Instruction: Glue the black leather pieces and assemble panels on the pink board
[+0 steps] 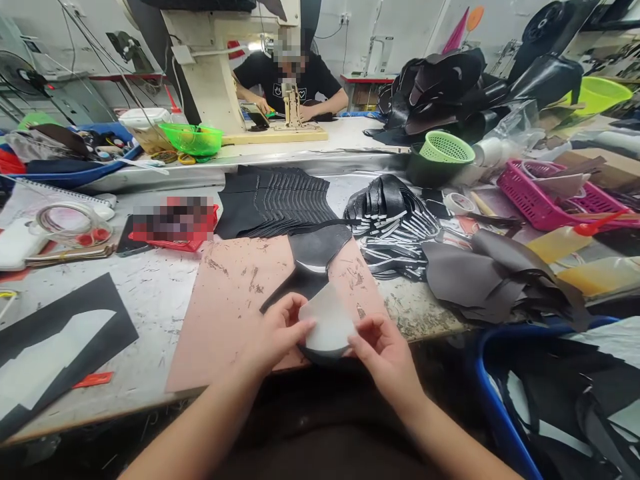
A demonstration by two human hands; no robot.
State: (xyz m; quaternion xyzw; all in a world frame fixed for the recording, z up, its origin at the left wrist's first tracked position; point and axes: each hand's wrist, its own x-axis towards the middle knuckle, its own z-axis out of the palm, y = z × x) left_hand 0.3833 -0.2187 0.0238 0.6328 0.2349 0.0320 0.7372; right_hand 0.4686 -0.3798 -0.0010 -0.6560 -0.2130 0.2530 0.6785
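My left hand (286,328) pinches the left edge of a pale, translucent white piece (330,320). Its right edge is between the thumb and fingers of my right hand (379,343). The white piece lies over a dark piece whose curved rim (325,357) shows below it, near the front edge of a pink board (225,320). Just beyond, a black leather piece (320,247) with a whitish lower edge rests on the board, touching another black piece (295,287) that reaches left.
Fanned black pieces (280,200) and a bundle of black strips (395,227) lie behind the board. A red basket (200,233) stands left. Brown sheets (470,273) and a blue bin (483,360) are right. Across the table, a person (320,83) sits at a sewing machine (210,73).
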